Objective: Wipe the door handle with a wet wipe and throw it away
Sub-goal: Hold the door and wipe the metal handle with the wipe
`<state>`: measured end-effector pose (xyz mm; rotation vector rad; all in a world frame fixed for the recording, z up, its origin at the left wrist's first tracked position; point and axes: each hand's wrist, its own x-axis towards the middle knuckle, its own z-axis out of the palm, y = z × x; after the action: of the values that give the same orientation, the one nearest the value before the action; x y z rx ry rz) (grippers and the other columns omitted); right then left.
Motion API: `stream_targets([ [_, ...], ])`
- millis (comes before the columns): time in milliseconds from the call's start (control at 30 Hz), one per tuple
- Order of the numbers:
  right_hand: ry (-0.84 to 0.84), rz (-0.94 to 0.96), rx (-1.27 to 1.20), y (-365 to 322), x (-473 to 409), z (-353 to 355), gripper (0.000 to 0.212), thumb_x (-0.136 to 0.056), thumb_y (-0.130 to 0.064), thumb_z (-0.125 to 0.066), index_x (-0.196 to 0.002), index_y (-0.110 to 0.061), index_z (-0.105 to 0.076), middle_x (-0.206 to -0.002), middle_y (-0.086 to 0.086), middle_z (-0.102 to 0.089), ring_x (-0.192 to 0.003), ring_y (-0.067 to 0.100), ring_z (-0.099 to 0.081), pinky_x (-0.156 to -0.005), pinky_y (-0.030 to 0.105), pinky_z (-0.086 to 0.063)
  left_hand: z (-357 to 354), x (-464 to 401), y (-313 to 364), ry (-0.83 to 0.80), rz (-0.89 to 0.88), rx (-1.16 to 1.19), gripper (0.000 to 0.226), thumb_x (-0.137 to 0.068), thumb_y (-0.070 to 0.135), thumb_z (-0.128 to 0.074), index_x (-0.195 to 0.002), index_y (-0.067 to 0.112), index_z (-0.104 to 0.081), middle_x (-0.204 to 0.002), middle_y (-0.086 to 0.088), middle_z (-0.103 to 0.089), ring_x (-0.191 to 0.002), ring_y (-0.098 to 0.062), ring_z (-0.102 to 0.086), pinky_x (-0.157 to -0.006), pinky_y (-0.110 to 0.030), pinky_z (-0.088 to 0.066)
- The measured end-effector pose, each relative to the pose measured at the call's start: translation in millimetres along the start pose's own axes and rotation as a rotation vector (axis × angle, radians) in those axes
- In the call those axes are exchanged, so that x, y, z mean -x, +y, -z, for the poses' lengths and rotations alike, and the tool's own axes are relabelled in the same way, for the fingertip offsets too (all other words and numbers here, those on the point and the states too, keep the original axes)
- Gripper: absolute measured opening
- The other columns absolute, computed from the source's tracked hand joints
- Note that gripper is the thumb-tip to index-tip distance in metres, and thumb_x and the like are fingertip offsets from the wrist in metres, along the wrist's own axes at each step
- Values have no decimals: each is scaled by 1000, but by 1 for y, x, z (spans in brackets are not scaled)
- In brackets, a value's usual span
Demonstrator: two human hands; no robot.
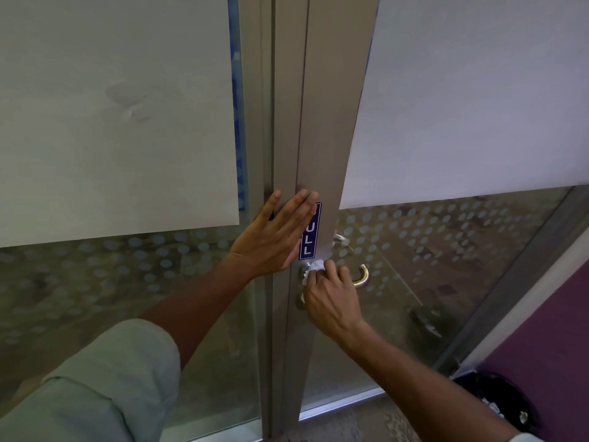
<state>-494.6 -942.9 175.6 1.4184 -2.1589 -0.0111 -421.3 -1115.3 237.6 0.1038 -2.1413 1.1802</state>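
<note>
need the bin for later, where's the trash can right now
In the head view the trash can sits at the lower right, on the floor by the purple wall, beyond the right forearm.

Left hand (pixel 276 232) flat, fingers spread; right hand (pixel 330 298) curled shut.

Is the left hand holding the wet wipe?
No, the left hand lies flat on the door frame; the right hand holds the wet wipe.

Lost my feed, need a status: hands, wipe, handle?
Left hand flat on door frame, bracing. Right hand pressing wet wipe onto door handle base. Nothing blocking.
</note>
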Motion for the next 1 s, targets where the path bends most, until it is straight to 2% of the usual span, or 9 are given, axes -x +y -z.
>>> stream_targets([
  [100, -17, 81, 98, 6, 5, 0, 42, -82, -29, -37, -98, -2, -66, -89, 15, -66, -88, 30, -53, -80, 42, -41, 0, 0, -1, -4, 8, -8, 88, -100, 55, -33, -161, -2, -6, -168, -23, -3, -156, -37, -6, -123, -61, 11],
  [200, -77, 124, 171, 4, 8, -7, 39, -86, -26, -47, -112, -2, -65, -96, 14, -62, -91, 29, -54, -88, 41, -44, -1, 0, 0, -10, 10, -13, 88, -99, 55, -33, -161, -2, -6, -169, -23, -2, -156, -37, -3, -123, -60, 9],
  [333, -201, 85, 249, -6, 6, -12, 47, -92, -21, -49, -133, 2, -53, -116, 16, -57, -107, 29, -51, -101, 43, -35, 0, 0, 1, -23, 12, -10, 87, -100, 55, -32, -161, -2, -7, -169, -23, -3, -156, -38, -2, -123, -60, 9],
  [500, -218, 97, 222, 2, 5, -10, 35, -91, -28, -46, -115, -7, -60, -106, 11, -60, -106, 30, -48, -99, 47, -27, -2, 0, 0, -28, 11, -23, 86, -100, 55, -31, -161, -1, -9, -170, -22, -6, -157, -38, -1, -124, -60, 9],
  [567, -230, 117, 185, 10, 9, -11, 37, -92, -30, -41, -118, -10, -59, -106, 9, -61, -108, 31, -47, -100, 48, -25, -3, 1, 0, -22, 17, -24, 85, -100, 55, -29, -161, -1, -8, -170, -23, -4, -157, -38, 2, -124, -60, 10],
  [667, -208, 155, 173, 24, 16, -12, 49, -88, -32, -56, -132, -11, -48, -112, 9, -64, -120, 35, -47, -102, 51, -19, -2, 0, 1, -13, 22, -21, 83, -101, 53, -28, -161, -1, -10, -170, -23, -1, -157, -39, 4, -124, -60, 11],
  [733, -173, 189, 142, 34, 18, -9, 56, -79, -29, -67, -124, -11, -40, -106, 9, -68, -122, 37, -50, -103, 52, -24, -3, 0, 0, -6, 23, -24, 82, -101, 52, -27, -161, -1, -11, -170, -23, -1, -157, -39, 3, -124, -60, 10],
  [867, -147, 292, 82, 50, 17, -13, 17, -89, -22, -49, -101, -12, -44, -96, 9, -72, -113, 34, -52, -103, 52, -25, -2, 0, 1, -6, 23, -21, 81, -101, 52, -29, -161, 0, -12, -170, -22, -4, -157, -38, 1, -124, -60, 9],
  [1000, -123, 437, 102, 70, 11, -22, 15, -93, -26, -55, -90, -13, -47, -86, 6, -68, -96, 29, -50, -92, 46, -33, -2, 0, 1, 1, 24, -27, 82, -101, 51, -29, -161, 0, -11, -170, -22, -2, -157, -38, 3, -125, -60, 9],
])
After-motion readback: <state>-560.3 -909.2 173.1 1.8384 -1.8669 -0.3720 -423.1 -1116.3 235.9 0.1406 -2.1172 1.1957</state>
